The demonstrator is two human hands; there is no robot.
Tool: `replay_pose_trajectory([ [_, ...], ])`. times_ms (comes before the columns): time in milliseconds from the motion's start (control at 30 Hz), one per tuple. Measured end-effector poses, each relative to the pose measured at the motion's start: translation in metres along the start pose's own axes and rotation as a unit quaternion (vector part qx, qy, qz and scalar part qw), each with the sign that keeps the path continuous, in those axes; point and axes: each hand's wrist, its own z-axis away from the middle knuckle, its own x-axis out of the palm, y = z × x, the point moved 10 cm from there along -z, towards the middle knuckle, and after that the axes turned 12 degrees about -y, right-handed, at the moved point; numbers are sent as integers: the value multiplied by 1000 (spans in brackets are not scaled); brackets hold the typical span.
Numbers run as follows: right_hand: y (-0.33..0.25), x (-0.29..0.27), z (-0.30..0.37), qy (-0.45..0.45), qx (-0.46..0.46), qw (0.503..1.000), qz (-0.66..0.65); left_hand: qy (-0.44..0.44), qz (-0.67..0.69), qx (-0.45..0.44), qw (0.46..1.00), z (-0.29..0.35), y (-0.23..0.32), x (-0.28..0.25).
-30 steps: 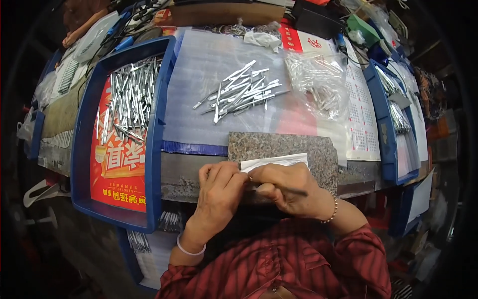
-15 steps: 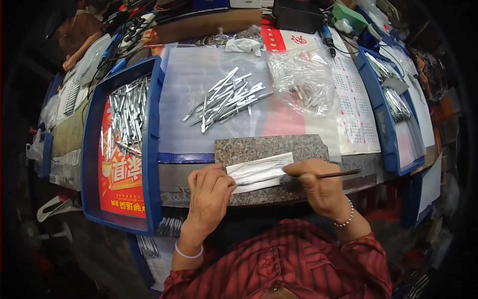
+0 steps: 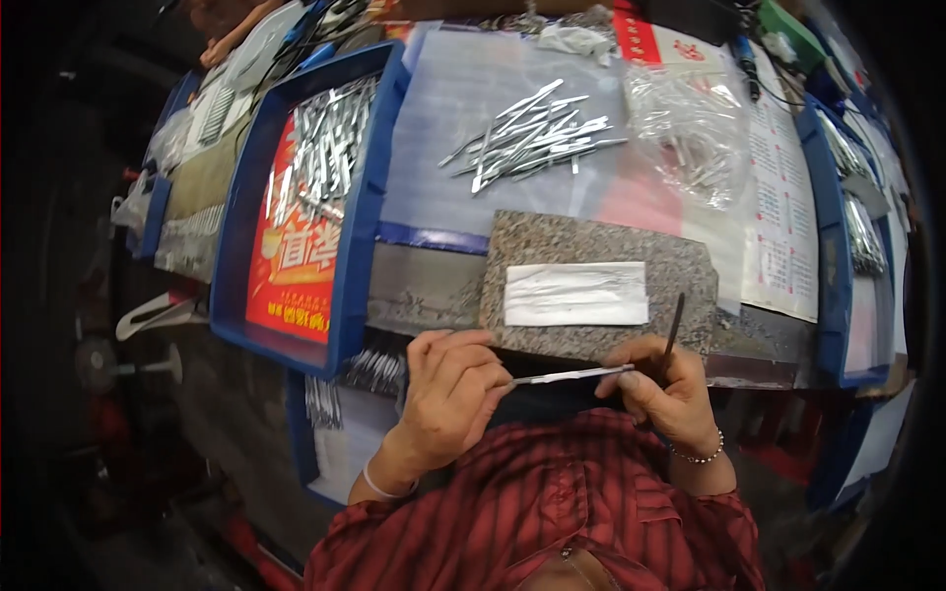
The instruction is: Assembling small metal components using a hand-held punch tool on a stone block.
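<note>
Between my two hands, a slim silver metal rod [image 3: 567, 376] is held level, just off the near edge of the speckled stone slab [image 3: 601, 236]. My left hand [image 3: 448, 394] pinches its left end. The fingertips of my right hand [image 3: 670, 389] grip its right end, and a thin dark stick [image 3: 676, 320] is tucked in the same hand, pointing up and away. On the slab lies a folded white paper or cloth pad [image 3: 576, 294] with creases, touched by neither hand. Beyond it, a loose pile of similar silver rods [image 3: 532, 136] rests on the plastic-covered table.
At left a blue tray [image 3: 358, 207] holds many silver rods on red printed paper. A clear plastic bag [image 3: 690, 128] of thin pieces lies at the back right. Another blue tray [image 3: 833, 286] stands at far right. A person's arm [image 3: 236, 34] shows at the far left.
Both hands have drawn back from the white pad toward me, with a silver rod now visible between them. The dark stick has swung from sideways to upright. The view has shifted.
</note>
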Motion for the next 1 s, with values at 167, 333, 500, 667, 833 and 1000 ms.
replay_pose_trajectory([
  [167, 8, 3, -1, 3, 21, 999, 24, 9, 27, 1, 1000, 9, 8, 1],
  [333, 11, 8, 2, 4, 20, 999, 40, 20, 59, -25, 998, 19, 9, 0],
  [500, 15, 13, 6, 15, 38, 998, 40, 27, 94, -47, 994, 29, 6, 0],
  [667, 14, 25, 4, 4, 12, 998, 65, -32, 240, -128, 962, 44, -7, 17],
  [833, 17, 43, -2, -16, 26, 995, 99, -58, 366, -228, 900, 69, -23, 33],
  [1000, 27, 83, -15, -116, -1, 965, 234, -117, 407, -247, 872, 100, -32, 58],
])
